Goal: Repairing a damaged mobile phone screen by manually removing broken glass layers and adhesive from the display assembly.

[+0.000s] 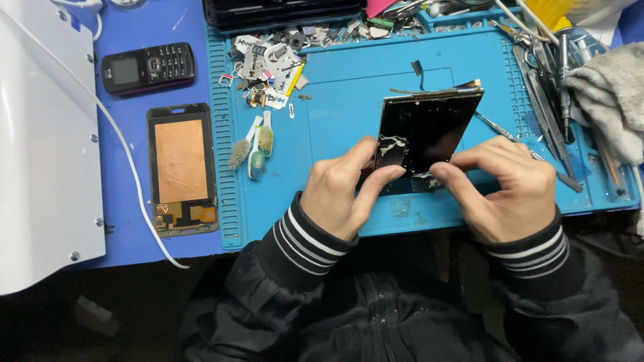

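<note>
A black phone screen panel (429, 127) with pale glue residue along its edges rests tilted on the blue work mat (349, 114). My left hand (342, 191) grips its lower left corner, thumb and fingers pinched on the glass. My right hand (506, 188) pinches the panel's lower edge from the right, fingertips pressed on a patch of residue. A thin ribbon cable (419, 70) sticks up from the panel's top.
A phone frame with a copper plate (181, 167) lies left of the mat, a black keypad phone (149, 67) above it. Two toothbrushes (255, 144), scattered small parts (268, 67), tweezers and tools (543, 87), a grey cloth (610, 100), a white device (40, 134) and cable surround me.
</note>
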